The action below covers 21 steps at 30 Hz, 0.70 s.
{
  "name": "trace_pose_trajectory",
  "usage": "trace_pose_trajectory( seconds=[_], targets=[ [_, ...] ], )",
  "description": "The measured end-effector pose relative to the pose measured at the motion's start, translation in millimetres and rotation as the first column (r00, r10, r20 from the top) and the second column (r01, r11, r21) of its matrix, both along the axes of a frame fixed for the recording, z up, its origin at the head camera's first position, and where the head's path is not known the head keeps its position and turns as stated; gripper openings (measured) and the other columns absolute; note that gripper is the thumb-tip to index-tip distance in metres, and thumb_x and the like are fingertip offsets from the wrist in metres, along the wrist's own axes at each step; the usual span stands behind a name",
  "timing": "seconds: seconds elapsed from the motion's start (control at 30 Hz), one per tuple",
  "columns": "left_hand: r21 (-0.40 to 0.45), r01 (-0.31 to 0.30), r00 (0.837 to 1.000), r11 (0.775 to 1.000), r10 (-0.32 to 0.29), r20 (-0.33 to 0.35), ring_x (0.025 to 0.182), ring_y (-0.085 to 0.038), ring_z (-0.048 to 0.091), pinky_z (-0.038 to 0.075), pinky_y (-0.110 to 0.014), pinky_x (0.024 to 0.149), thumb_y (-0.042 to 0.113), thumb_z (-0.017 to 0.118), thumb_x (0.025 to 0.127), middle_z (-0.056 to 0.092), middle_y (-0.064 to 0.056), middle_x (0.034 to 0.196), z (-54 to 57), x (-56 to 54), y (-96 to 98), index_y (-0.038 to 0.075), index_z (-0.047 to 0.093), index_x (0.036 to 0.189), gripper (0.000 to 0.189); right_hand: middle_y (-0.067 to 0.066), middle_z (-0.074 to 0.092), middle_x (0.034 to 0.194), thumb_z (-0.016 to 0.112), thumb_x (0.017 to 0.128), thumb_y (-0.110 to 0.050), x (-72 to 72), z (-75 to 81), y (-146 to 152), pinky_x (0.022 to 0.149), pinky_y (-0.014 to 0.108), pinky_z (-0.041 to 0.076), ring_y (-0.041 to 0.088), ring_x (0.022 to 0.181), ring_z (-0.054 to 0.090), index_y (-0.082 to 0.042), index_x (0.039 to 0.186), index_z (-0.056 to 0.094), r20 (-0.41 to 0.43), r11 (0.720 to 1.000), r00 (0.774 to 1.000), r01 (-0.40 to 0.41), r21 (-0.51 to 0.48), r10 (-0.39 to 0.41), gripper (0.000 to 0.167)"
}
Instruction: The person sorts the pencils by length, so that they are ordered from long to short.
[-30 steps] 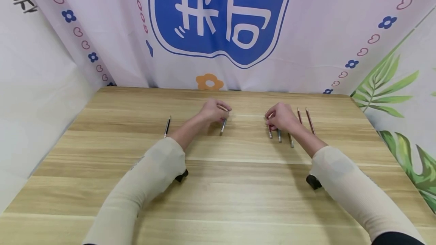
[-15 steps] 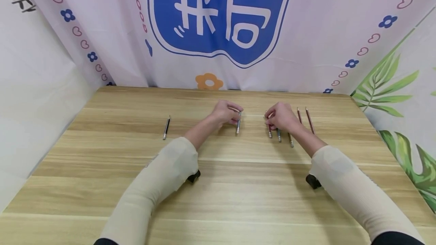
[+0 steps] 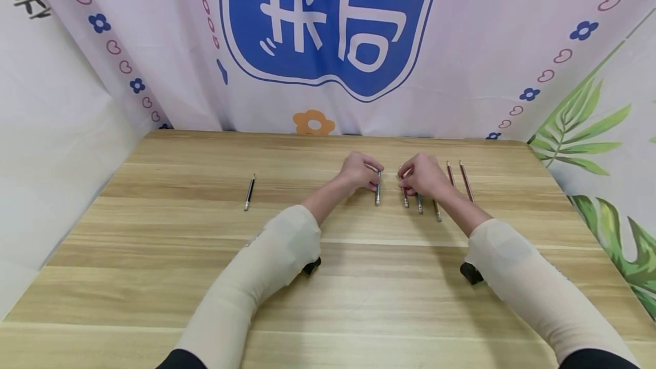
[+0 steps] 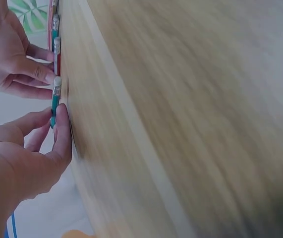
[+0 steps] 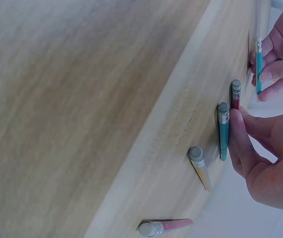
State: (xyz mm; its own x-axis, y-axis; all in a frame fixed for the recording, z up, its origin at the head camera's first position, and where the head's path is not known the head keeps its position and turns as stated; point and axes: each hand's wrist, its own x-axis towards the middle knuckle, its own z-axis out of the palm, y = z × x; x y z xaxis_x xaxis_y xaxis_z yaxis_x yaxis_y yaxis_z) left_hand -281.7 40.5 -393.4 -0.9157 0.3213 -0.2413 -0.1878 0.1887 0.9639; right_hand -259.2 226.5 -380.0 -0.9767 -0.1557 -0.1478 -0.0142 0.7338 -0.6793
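Observation:
My left hand (image 3: 360, 172) pinches a teal pencil (image 3: 378, 193) with its eraser end toward me. A short gap to the right, my right hand (image 3: 424, 175) holds a red pencil (image 3: 406, 198) between thumb and fingers. Close beside that one lie a second teal pencil (image 5: 223, 131) and a yellow pencil (image 5: 201, 171), each partly hidden by the right hand in the head view. Farther right are two red pencils (image 3: 466, 180), lying apart. In the left wrist view, the held teal pencil (image 4: 56, 96) and red pencil (image 4: 57, 59) sit almost in line.
A dark pencil (image 3: 249, 192) lies alone on the left part of the wooden table (image 3: 359, 300). Behind the table's far edge hangs a printed curtain (image 3: 461, 73). White cloth with green leaf prints (image 3: 579, 135) borders the right side.
My left hand has slid right with the teal pencil, bringing it closer to the red one. The dark pencil at left shows fully now. My right hand has stayed in place.

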Motion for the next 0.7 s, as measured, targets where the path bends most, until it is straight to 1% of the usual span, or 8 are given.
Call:
trace_pose_trajectory(
  seconds=[0.1,0.23,0.37,0.43,0.5,0.63,0.7],
  targets=[
    [-0.033,-0.010,1.000,0.999,0.009,-0.028,0.056,-0.015,0.061,0.064,-0.026,0.060,-0.022,0.067,0.085,0.071,-0.022,0.088,-0.4,0.0,8.0,-0.015,0.070,0.115,0.031,0.024,0.076,0.089,0.074,0.090,0.008,-0.4,-0.3,0.1,0.059,0.024,0.063,0.013,0.059,0.070,0.014,0.111,0.072,-0.009,1.000,1.000,-0.009,-0.005,0.009,0.022],
    [-0.077,-0.035,0.998,0.996,0.030,-0.055,0.055,-0.015,0.060,0.064,-0.026,0.060,-0.022,0.069,0.083,0.071,-0.022,0.091,0.2,0.3,16.3,-0.013,0.072,0.113,0.031,0.025,0.076,0.089,0.074,0.089,0.009,-0.4,0.0,0.0,0.059,0.025,0.064,0.013,0.058,0.070,0.015,0.111,0.072,-0.009,1.000,1.000,-0.012,-0.014,0.012,0.022],
    [-0.120,-0.052,0.997,0.991,0.045,-0.064,0.054,-0.014,0.060,0.064,-0.026,0.060,-0.022,0.071,0.083,0.069,-0.019,0.089,2.2,0.6,20.5,-0.012,0.073,0.112,0.031,0.024,0.076,0.090,0.074,0.090,0.009,-0.3,0.7,0.4,0.059,0.024,0.064,0.013,0.059,0.071,0.014,0.110,0.072,-0.006,1.000,1.000,-0.011,-0.009,0.011,0.021],
    [-0.140,-0.052,0.997,0.989,0.043,-0.066,0.054,-0.014,0.060,0.064,-0.026,0.061,-0.021,0.071,0.083,0.067,-0.015,0.085,3.1,0.6,21.8,-0.011,0.073,0.111,0.030,0.024,0.076,0.089,0.074,0.090,0.009,-0.2,0.8,0.6,0.059,0.024,0.064,0.013,0.059,0.071,0.014,0.110,0.072,-0.007,1.000,1.000,-0.011,-0.003,0.010,0.021],
    [-0.156,-0.051,0.997,0.986,0.041,-0.069,0.054,-0.014,0.060,0.064,-0.025,0.060,-0.021,0.072,0.083,0.067,-0.015,0.084,3.2,0.0,23.1,-0.011,0.074,0.111,0.030,0.023,0.076,0.089,0.073,0.090,0.008,-0.2,0.5,0.7,0.059,0.024,0.063,0.013,0.059,0.071,0.014,0.110,0.072,-0.007,1.000,1.000,-0.010,0.004,0.010,0.021],
    [-0.201,-0.052,0.995,0.978,0.034,-0.091,0.053,-0.012,0.060,0.062,-0.021,0.055,-0.019,0.074,0.082,0.072,-0.018,0.092,0.9,-1.9,26.9,-0.009,0.075,0.111,0.031,0.023,0.076,0.089,0.073,0.090,0.008,0.3,0.6,0.1,0.058,0.025,0.063,0.014,0.059,0.071,0.013,0.111,0.072,-0.012,1.000,1.000,-0.012,0.018,0.012,0.021],
    [-0.236,-0.044,0.993,0.971,0.018,-0.113,0.052,-0.011,0.060,0.060,-0.020,0.053,-0.018,0.076,0.083,0.073,-0.019,0.095,-0.5,-3.1,28.7,-0.007,0.075,0.111,0.030,0.023,0.076,0.088,0.073,0.090,0.008,0.3,1.0,-0.3,0.058,0.024,0.063,0.014,0.058,0.070,0.013,0.111,0.072,-0.015,1.000,1.000,-0.014,0.021,0.014,0.021]
  ],
)
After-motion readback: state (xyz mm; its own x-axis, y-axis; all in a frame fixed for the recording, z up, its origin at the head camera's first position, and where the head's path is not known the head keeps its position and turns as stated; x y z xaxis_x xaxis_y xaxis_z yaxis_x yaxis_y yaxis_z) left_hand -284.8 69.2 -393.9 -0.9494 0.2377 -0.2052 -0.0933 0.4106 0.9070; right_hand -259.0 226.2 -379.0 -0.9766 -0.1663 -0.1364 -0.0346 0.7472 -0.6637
